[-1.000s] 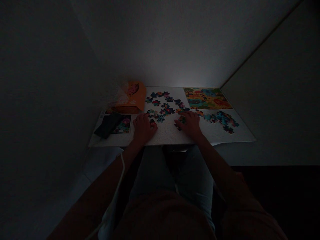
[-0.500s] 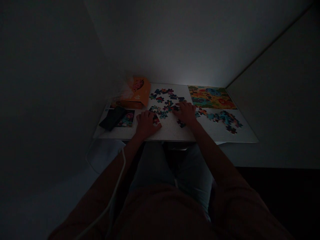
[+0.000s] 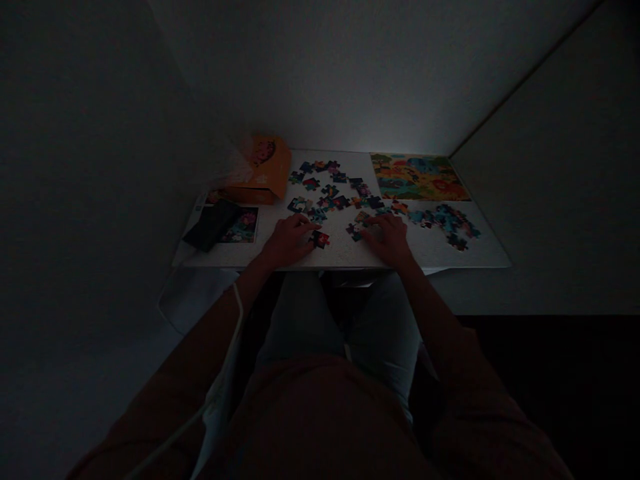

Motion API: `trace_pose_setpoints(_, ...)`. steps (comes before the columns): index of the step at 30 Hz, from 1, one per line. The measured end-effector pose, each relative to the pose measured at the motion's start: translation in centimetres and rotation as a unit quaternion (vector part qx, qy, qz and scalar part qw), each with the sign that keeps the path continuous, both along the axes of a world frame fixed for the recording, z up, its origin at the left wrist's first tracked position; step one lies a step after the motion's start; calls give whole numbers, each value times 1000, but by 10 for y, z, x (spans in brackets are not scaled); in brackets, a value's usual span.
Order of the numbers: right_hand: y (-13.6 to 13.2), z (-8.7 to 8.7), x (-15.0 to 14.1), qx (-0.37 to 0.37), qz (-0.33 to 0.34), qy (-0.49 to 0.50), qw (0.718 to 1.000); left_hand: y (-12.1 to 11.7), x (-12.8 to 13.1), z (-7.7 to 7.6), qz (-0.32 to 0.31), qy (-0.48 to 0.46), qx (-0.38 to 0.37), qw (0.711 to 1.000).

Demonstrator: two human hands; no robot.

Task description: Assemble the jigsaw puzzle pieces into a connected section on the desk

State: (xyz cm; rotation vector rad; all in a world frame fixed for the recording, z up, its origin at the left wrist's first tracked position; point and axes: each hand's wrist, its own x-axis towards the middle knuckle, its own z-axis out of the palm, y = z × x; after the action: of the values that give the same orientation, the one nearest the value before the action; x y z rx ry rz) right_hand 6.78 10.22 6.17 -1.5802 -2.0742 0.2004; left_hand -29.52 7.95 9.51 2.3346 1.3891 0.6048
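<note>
The scene is very dark. Both my hands rest on a small white table (image 3: 440,257) among loose jigsaw pieces (image 3: 327,190). My left hand (image 3: 286,239) lies palm down with its fingers stretched towards a dark red piece (image 3: 321,239) and touching it. My right hand (image 3: 387,235) lies flat, fingertips on a few joined pieces (image 3: 358,229). A partly joined strip of blue pieces (image 3: 443,223) lies to the right of that hand.
An orange puzzle box (image 3: 261,170) stands at the back left. A colourful reference picture (image 3: 417,177) lies at the back right. A dark object (image 3: 213,225) lies over a flower picture (image 3: 243,225) at the left. Walls close in on three sides.
My right hand reached to the loose pieces in the middle and came back towards me with some. The left hand shifted slightly, its fingers now against the red piece. The view tilted a little.
</note>
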Motion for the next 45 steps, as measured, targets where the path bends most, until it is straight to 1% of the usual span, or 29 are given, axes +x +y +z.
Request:
trace_pose_setpoints(3, 0, 0, -3, 3, 7, -9, 1000, -4, 4, 1, -1, 39, 13, 999)
trace_pose_setpoints(7, -3, 2, -5, 1, 10, -21, 1000, -8, 11, 6, 57, 54, 15, 997)
trace_pose_setpoints(9, -4, 4, -6, 5, 10, -27, 1000, -8, 12, 8, 71, 53, 12, 996)
trace_pose_setpoints(11, -5, 5, -6, 7, 11, -31, 999, -8, 8, 11, 50, 29, -9, 998)
trace_pose_setpoints(13, -5, 5, -5, 4, 12, -35, 999, -7, 0, 14, 10, 6, -37, 999)
trace_pose_setpoints(15, -4, 6, -5, 0, 16, -39, 999, -8, -7, 16, -27, 9, -50, 998)
trace_pose_setpoints(17, -4, 5, -4, 0, 21, -44, 999, -11, -10, 17, -39, 28, -50, 998)
trace_pose_setpoints(18, -4, 5, -4, 1, 24, -46, 999, -13, -10, 17, -30, 34, -50, 998)
trace_pose_setpoints(19, -4, 5, -3, 5, 29, -47, 998, -15, -8, 16, -6, 36, -47, 998)
trace_pose_setpoints(21, -4, 4, -3, 13, 39, -47, 998, -18, -2, 13, 61, 36, -36, 997)
trace_pose_setpoints(23, -3, 4, -2, 18, 46, -48, 998, -21, 2, 11, 103, 33, -22, 994)
trace_pose_setpoints(25, -3, 3, -1, 16, 49, -51, 997, -23, 2, 10, 102, 25, -22, 994)
trace_pose_setpoints(27, -3, 3, 1, 15, 50, -55, 997, -25, -3, 9, 91, 18, -28, 995)
trace_pose_setpoints(32, -3, 2, 4, 12, 59, -57, 997, -33, -15, 8, 90, 22, -26, 995)
trace_pose_setpoints(39, -6, 5, 2, 5, 64, -48, 997, -34, -12, 10, 89, 25, -36, 995)
trace_pose_setpoints(42, -7, 8, -1, 4, 40, -48, 998, -32, -13, 10, 89, 15, -36, 995)
trace_pose_setpoints(45, 2, 13, -8, -1, -2, -31, 1000, -30, -13, 9, 87, 14, -35, 995)
